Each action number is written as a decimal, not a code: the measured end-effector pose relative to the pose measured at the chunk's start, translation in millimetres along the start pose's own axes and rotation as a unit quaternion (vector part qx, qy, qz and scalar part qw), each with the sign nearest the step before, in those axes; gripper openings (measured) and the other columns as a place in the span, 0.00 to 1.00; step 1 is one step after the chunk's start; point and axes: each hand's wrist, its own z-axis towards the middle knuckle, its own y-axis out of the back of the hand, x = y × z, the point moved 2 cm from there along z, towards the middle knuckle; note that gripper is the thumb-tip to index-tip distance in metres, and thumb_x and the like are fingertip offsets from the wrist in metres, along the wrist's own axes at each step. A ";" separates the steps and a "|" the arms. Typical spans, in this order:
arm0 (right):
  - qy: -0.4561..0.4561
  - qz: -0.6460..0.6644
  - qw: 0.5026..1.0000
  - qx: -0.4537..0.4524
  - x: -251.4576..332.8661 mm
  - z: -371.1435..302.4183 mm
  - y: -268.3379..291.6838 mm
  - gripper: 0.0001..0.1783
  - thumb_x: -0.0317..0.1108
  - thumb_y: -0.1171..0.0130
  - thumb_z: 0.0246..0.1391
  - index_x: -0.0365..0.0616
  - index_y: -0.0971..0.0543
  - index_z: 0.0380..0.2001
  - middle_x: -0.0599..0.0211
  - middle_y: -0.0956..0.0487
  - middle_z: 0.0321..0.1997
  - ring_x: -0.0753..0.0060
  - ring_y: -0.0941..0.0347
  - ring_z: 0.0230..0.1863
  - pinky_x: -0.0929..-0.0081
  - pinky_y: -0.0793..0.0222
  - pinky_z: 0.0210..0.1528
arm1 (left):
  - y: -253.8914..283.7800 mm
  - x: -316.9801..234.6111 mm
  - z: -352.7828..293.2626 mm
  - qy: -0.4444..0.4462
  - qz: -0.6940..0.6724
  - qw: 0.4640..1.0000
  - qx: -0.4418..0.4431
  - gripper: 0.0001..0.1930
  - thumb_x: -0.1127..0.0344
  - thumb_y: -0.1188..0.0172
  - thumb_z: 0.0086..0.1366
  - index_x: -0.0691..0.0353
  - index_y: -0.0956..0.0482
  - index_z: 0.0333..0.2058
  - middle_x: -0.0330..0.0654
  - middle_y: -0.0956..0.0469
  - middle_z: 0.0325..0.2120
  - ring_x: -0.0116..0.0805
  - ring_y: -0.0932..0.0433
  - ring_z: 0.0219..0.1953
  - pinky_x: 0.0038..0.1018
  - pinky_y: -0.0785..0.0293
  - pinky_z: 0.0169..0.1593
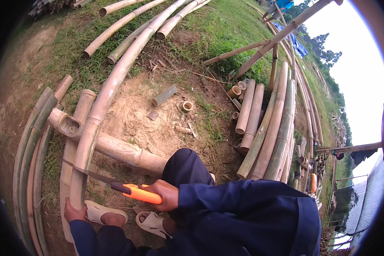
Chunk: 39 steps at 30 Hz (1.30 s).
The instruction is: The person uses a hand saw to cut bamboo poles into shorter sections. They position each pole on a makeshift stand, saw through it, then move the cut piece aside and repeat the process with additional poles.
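My right hand point(165, 194) is closed around the orange handle of a handsaw point(143, 194). Its thin blade reaches left to a long bamboo pole point(99, 112) and meets it near its close end. Whether the teeth have cut into the pole cannot be made out. Below the blade, my left hand point(74, 210) grips the pole's near end. The pole lies across a thick bamboo log point(130, 154), which has a notch near its left end. Another bamboo piece point(68, 183) runs under the pole on the left.
Sawdust point(130, 102) covers the ground ahead, with a short bamboo offcut point(164, 95) and a bamboo ring point(186, 106) on it. Cut bamboo lengths point(269, 141) are stacked at right; more poles point(32, 145) lie at left. Far off stands a person in blue point(284, 5).
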 end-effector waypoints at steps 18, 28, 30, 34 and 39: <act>-0.017 0.037 0.999 -0.034 -6.7 94.3 -38.4 0.10 0.30 0.34 0.61 0.34 0.22 0.33 0.54 0.27 0.21 0.62 0.34 0.20 0.64 0.35 0.27 | 25.5 -20.9 8.9 0.017 0.013 0.997 0.076 0.40 0.54 0.22 0.43 0.56 0.26 0.56 0.54 0.15 0.45 0.56 0.17 0.50 0.47 0.24 0.56; -0.045 -0.024 0.999 0.013 29.5 -21.6 5.8 0.14 0.28 0.35 0.61 0.34 0.17 0.48 0.52 0.15 0.31 0.57 0.15 0.34 0.67 0.23 0.38 | 33.8 -2.1 -3.7 0.056 0.025 0.993 0.098 0.42 0.52 0.22 0.42 0.57 0.26 0.57 0.56 0.15 0.45 0.57 0.17 0.50 0.48 0.24 0.56; -0.054 0.001 0.998 -0.034 -4.7 57.5 -27.3 0.07 0.29 0.35 0.61 0.35 0.20 0.33 0.56 0.22 0.22 0.64 0.26 0.21 0.64 0.32 0.28 | 23.6 -15.3 12.9 0.022 0.008 0.996 0.090 0.42 0.52 0.22 0.42 0.57 0.26 0.58 0.56 0.15 0.45 0.57 0.17 0.50 0.48 0.24 0.56; 0.010 0.044 0.998 -0.049 -14.5 105.2 -49.5 0.12 0.31 0.33 0.60 0.35 0.23 0.28 0.55 0.26 0.19 0.68 0.29 0.21 0.65 0.34 0.27 | 32.0 -15.6 10.3 0.028 0.023 0.993 0.111 0.44 0.51 0.22 0.42 0.57 0.26 0.59 0.56 0.15 0.45 0.57 0.17 0.50 0.48 0.24 0.57; -0.035 -0.034 0.999 0.004 40.0 -51.3 14.2 0.22 0.26 0.35 0.60 0.34 0.20 0.57 0.47 0.13 0.43 0.55 0.13 0.47 0.68 0.21 0.50 | 24.8 1.9 -0.8 0.028 0.020 0.996 0.079 0.42 0.51 0.23 0.43 0.57 0.26 0.58 0.57 0.16 0.44 0.58 0.17 0.49 0.48 0.23 0.56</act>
